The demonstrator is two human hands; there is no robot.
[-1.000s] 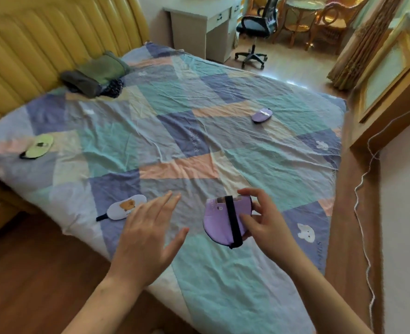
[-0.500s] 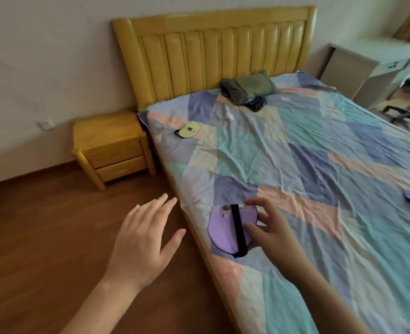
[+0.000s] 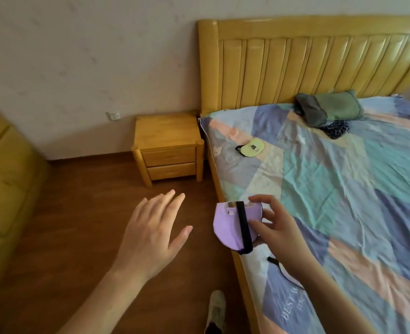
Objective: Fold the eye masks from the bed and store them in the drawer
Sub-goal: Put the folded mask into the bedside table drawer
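Observation:
My right hand [image 3: 275, 227] grips a folded purple eye mask [image 3: 228, 227] with a black strap across it, held over the bed's left edge. My left hand [image 3: 151, 235] hovers open above the wooden floor, fingers spread, holding nothing. A yellow-green eye mask [image 3: 253, 147] lies on the patchwork bedsheet [image 3: 343, 189] near the headboard. Another mask [image 3: 283, 271] with a black strap lies mostly hidden under my right forearm. A wooden nightstand [image 3: 167, 131] with two shut drawers [image 3: 169, 156] stands left of the bed.
A yellow padded headboard [image 3: 319, 61] backs the bed. Folded dark and green clothes [image 3: 329, 109] lie near it. A yellow cabinet [image 3: 1, 177] fills the left edge. My shoe [image 3: 216, 309] is on the floor beside the bed frame.
The view has swung left from the bed's middle toward the nightstand. My right hand still carries the purple mask, now at the bed's edge. My left hand stays open.

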